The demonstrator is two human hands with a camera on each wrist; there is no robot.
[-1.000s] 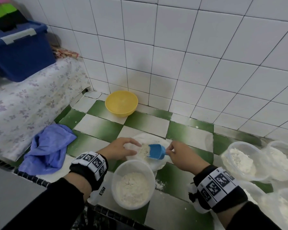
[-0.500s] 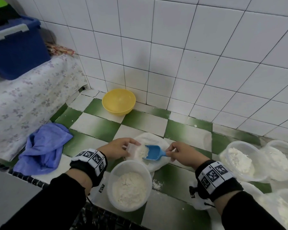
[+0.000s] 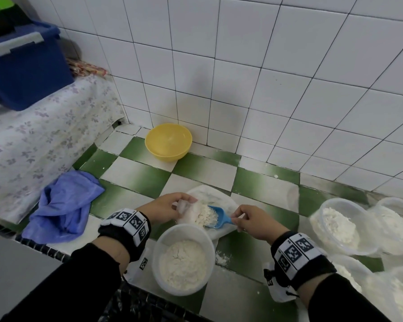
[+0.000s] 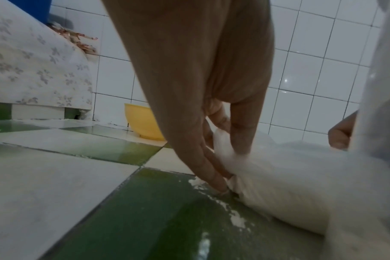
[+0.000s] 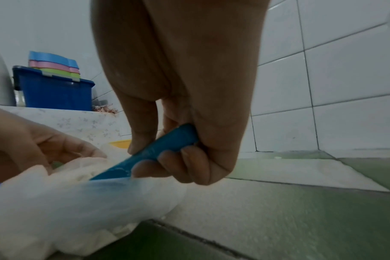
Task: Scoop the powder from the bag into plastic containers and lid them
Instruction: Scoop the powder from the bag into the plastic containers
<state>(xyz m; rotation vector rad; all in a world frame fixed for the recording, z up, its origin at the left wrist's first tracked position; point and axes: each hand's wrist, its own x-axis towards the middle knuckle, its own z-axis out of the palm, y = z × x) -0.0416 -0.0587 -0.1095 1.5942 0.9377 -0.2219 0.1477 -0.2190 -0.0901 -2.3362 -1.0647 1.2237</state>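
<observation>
A clear plastic bag of white powder (image 3: 221, 196) lies on the green-and-white tiled counter. My left hand (image 3: 168, 208) pinches the bag's open edge (image 4: 225, 151) and holds it up. My right hand (image 3: 251, 220) grips the handle of a blue scoop (image 3: 218, 217), whose bowl is heaped with powder inside the bag mouth. The handle (image 5: 167, 146) shows between my curled fingers in the right wrist view. A round plastic container (image 3: 183, 259), partly filled with powder and unlidded, stands just in front of the bag.
Several more powder-filled containers (image 3: 340, 226) crowd the right edge. A yellow bowl (image 3: 168, 141) sits against the tiled wall. A blue cloth (image 3: 63, 205) lies at the left beside a flowered cover with a blue bin (image 3: 23, 66) on it. Spilled powder (image 3: 221, 259) dots the tiles.
The scoop has dug through the powder in the bag and now sits heaped, drawn slightly toward me. My left hand keeps its hold on the bag edge.
</observation>
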